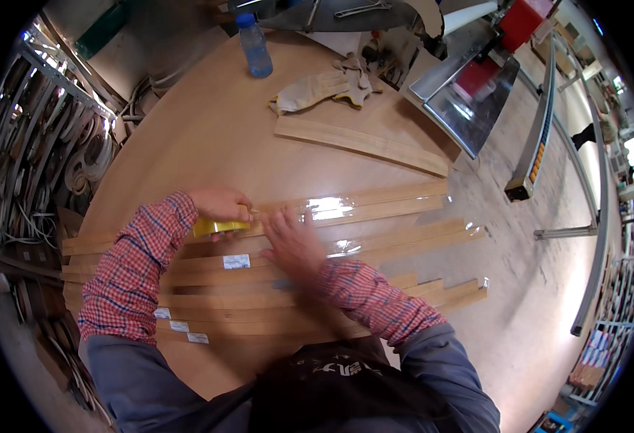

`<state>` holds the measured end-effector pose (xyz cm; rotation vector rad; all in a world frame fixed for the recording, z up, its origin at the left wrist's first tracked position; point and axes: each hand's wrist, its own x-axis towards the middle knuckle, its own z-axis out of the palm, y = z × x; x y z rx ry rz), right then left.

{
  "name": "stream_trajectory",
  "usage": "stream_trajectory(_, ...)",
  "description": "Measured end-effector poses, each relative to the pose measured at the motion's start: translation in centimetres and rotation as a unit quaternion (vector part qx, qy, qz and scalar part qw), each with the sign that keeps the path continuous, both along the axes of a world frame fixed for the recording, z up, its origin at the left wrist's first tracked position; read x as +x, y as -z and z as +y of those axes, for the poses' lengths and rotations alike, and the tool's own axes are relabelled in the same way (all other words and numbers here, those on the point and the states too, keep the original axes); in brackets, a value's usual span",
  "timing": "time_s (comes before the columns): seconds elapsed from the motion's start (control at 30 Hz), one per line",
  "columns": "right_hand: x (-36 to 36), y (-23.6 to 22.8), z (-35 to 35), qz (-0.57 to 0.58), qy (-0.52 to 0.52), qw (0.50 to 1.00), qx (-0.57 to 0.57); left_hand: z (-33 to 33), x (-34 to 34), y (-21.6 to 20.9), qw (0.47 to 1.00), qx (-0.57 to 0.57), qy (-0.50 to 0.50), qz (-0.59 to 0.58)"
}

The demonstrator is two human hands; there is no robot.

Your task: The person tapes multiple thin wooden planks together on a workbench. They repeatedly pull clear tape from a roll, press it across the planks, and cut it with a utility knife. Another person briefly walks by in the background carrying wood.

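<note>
Across the counter (pixel 187 137) lie wooden strips (pixel 392 195) in rows, left hand (pixel 221 205) gripping an apparent yellow tape roll (pixel 219 226) over them, right hand (pixel 293 238) loosely spread alongside; step: seemingly taping; next move calls for pressing down.

Evenly bright across the middle of the surface (pixel 187 159), washed out to a pale sheen toward its right edge, with daylight-white patches blown out far beyond that side. Glaring on the clear plastic wrap (pixel 328 209) near the middle, and on the metal plate (pixel 468 108) toward the far right corner. Shadowed on the wooden strips (pixel 208 280) toward the near edge. Slightly blurred at the right hand (pixel 291 242). Bowed strongly outward, ringed in black, softer toward the rim.
</note>
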<state>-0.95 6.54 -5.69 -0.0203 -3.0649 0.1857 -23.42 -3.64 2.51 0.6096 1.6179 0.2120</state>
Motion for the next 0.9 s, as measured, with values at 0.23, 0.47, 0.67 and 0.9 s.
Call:
stream_trajectory(0.23,2.8,-0.3,4.5,0.115,-0.068,0.982,-0.135,0.4,0.4,-1.0,1.000,-0.007,-0.010,-0.028)
stream_trajectory(0.47,1.0,-3.5,17.3,0.182,0.147,0.971,-0.041,-1.3,0.9,-1.4,0.999,0.028,-0.041,0.009)
stream_trajectory(0.67,3.2,-0.5,24.2,0.081,0.208,0.974,0.036,0.2,0.4,-1.0,1.000,0.019,-0.017,-0.005)
stream_trajectory(0.9,1.9,-1.2,23.6,0.062,0.245,0.967,0.018,-0.1,0.5,-1.6,0.999,0.010,-0.030,-0.014)
